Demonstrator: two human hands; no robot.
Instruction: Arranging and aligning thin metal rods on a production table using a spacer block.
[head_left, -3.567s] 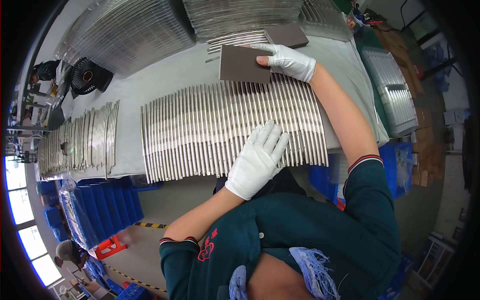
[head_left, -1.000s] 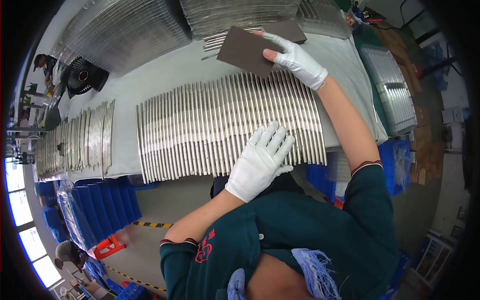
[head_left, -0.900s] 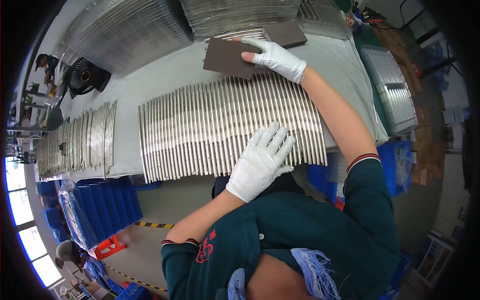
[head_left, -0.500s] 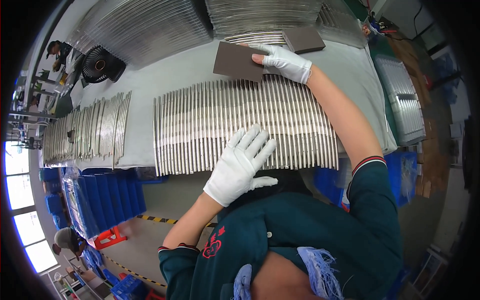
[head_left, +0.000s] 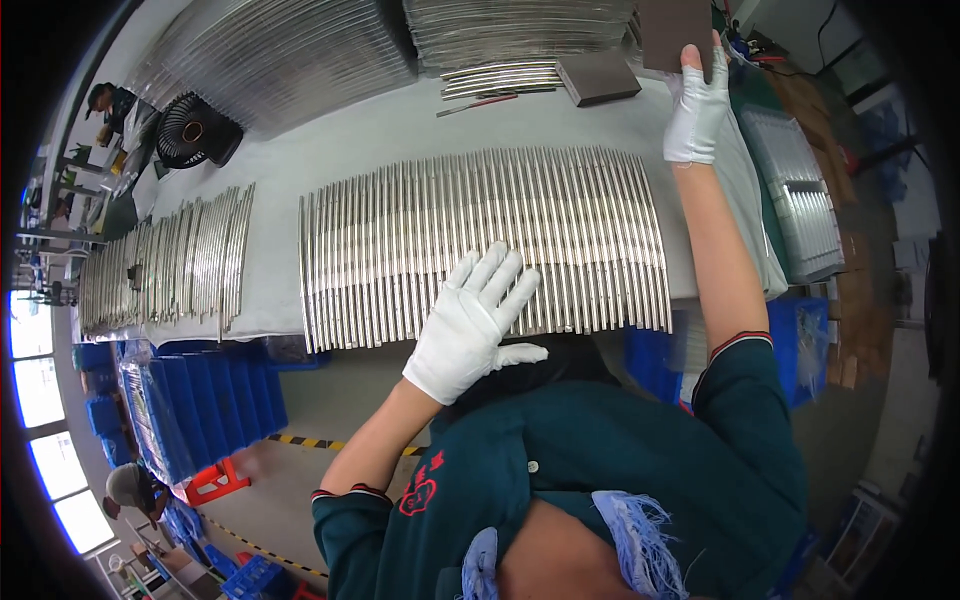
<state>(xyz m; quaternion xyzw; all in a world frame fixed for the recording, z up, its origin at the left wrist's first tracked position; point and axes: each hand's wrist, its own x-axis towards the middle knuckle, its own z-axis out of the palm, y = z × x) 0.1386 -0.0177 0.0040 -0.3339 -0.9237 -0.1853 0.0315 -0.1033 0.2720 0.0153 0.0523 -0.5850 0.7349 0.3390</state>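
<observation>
A wide row of shiny metal rods (head_left: 480,240) lies side by side on the grey table (head_left: 350,135). My left hand (head_left: 472,325), in a white glove, rests flat with fingers spread on the near ends of the rods. My right hand (head_left: 697,110), also gloved, is stretched to the far right of the table and grips a dark brown pad (head_left: 675,30) held above the table's back edge. A second brown pad (head_left: 597,78) lies on the table just left of that hand.
Stacks of metal rods (head_left: 520,30) fill the table's far side. A smaller row of rods (head_left: 165,265) lies at the left, a black fan (head_left: 195,130) behind it. Blue crates (head_left: 200,400) stand under the table. Another person (head_left: 130,485) is at lower left.
My right hand has lifted the brown pad off the rods' far ends and carried it up and to the right. My left hand stays spread on the rods' near ends.
</observation>
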